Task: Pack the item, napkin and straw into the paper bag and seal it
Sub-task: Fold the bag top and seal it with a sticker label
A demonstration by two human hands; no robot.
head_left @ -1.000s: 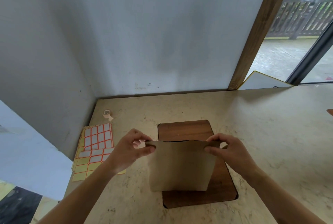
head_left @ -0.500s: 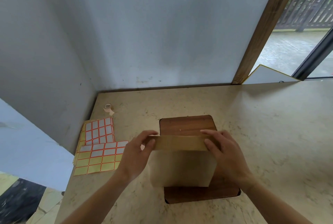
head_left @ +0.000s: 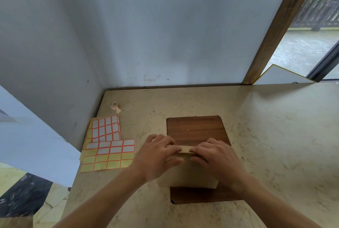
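A brown paper bag (head_left: 190, 174) lies flat on a dark wooden board (head_left: 198, 130) in the middle of the table. Its top edge is folded over into a narrow flap (head_left: 184, 149). My left hand (head_left: 159, 154) and my right hand (head_left: 218, 156) both lie on that fold, fingers on top and thumbs below it, meeting near its middle. The hands cover most of the flap. The item, napkin and straw are not visible.
Two sheets of red-bordered sticker labels (head_left: 108, 147) lie left of the board. A small roll of tape (head_left: 115, 106) stands behind them near the wall. Walls close off the back and left; the table (head_left: 275, 136) extends to the right.
The bag's upright top edge has been folded down towards me into a flap. Both hands have slid inward along the fold and lowered the bag flat onto the board.
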